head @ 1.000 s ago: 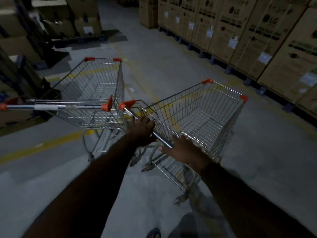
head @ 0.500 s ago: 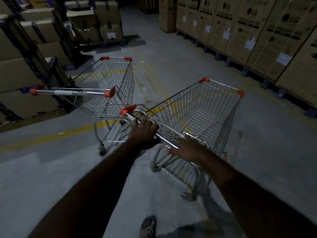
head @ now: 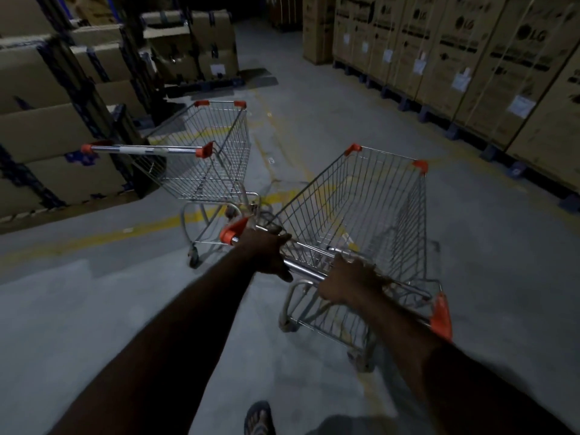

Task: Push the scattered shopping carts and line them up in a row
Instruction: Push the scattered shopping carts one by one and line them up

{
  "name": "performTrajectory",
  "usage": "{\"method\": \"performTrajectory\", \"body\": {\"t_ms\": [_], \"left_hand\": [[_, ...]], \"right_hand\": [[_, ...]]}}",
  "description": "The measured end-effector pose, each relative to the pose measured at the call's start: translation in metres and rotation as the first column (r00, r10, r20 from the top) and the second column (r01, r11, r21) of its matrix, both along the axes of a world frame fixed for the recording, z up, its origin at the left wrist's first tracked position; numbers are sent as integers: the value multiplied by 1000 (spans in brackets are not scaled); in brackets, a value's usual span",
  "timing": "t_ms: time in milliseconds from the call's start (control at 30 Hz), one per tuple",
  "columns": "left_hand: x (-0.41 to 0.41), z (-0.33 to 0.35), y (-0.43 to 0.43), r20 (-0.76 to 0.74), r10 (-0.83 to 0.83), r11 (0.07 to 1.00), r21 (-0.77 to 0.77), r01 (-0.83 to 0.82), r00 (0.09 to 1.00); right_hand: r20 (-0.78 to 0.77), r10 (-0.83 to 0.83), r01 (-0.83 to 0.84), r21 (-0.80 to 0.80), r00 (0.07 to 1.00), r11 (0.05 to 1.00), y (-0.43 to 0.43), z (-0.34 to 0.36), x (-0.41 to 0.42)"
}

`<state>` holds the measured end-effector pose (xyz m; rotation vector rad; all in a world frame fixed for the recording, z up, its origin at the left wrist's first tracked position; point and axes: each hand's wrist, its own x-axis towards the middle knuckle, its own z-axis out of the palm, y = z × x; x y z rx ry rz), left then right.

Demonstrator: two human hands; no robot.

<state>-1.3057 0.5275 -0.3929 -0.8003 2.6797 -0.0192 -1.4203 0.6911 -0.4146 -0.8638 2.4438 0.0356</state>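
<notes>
Both hands grip the chrome handle bar (head: 303, 267) of the silver wire shopping cart with orange corner caps (head: 361, 208). The left hand (head: 266, 255) is closed near the bar's orange end, and the right hand (head: 348, 282) is curled over mid-bar. The cart stands skewed on the grey concrete floor (head: 470, 240), just beside a matching wire cart (head: 213, 158) near the floor's left edge. To square it up, the right hand should probably push harder and swing the nose left, while keeping the handle end clear of the neighbour's frame.
</notes>
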Motion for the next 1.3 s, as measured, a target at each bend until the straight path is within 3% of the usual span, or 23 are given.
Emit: {"method": "performTrajectory", "body": {"t_ms": [200,467,600,900,1300], "left_hand": [[6,-4,32,152,46,999,20,-49,987],[57,-8,90,-5,-14,997,73,14,1000],[105,-12,125,-7,-19,992,122,20,1000],[226,-14,162,35,118,968,218,-123,992],[380,-19,156,-7,340,921,203,-331,941]], "right_hand": [[-92,90,-98,-88,992,991,38,-2,15],[-147,242,-244,2,959,970,91,17,42],[-158,278,-281,6,947,960,120,16,73],[-129,435,-434,38,891,900,146,41,188],[-158,614,-619,25,773,785,104,36,308]]}}
